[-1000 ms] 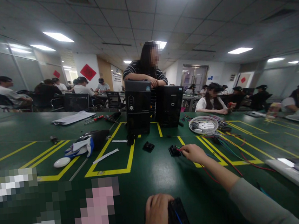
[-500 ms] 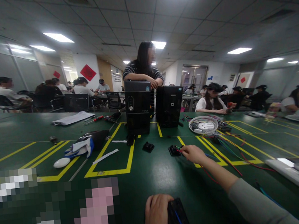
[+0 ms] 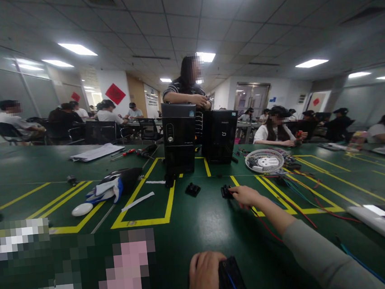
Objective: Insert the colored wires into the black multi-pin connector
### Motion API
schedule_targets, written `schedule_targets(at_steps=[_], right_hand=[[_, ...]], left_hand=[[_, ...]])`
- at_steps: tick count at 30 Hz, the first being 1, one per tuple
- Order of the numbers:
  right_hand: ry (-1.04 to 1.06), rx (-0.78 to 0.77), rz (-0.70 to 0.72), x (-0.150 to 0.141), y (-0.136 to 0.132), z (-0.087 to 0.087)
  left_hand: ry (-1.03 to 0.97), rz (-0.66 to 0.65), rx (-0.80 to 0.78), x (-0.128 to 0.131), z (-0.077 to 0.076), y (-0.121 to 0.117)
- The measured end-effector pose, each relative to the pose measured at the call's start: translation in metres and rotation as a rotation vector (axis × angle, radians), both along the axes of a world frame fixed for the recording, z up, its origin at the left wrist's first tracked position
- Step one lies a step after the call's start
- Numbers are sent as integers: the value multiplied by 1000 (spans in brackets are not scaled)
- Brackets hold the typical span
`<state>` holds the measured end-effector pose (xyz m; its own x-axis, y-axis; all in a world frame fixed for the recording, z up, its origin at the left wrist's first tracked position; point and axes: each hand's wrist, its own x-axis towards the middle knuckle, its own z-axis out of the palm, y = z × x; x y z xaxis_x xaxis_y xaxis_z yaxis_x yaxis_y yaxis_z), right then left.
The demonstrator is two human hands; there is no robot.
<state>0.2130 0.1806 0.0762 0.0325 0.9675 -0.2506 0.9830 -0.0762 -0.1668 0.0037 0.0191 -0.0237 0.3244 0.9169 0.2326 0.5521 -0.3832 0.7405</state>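
Black box (image 3: 237, 272) sits bottom centre, gripped in my left hand (image 3: 205, 277), blue wire (image 3: 234, 286) across it. My right hand (image 3: 247, 196) is at a small black part (image 3: 225, 192), right of centre; can't tell if pinched. Likely positioning step; next move calls for steady left hand, careful right.

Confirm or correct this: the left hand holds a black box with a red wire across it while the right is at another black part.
Wrong wire colour: the head view shows a blue wire across the black box in the left hand. The rest stands.
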Motion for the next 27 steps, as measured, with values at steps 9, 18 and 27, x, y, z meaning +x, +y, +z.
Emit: schedule_targets(at_steps=[9, 18, 27], right_hand=[[165, -108, -44, 2, 17, 3], [144, -90, -43, -2, 20, 4], [116, 379, 69, 4, -27, -2]], left_hand=[[36, -11, 46, 0, -4, 1], [11, 8, 24, 0, 1, -2], [4, -3, 64, -1, 2, -2]])
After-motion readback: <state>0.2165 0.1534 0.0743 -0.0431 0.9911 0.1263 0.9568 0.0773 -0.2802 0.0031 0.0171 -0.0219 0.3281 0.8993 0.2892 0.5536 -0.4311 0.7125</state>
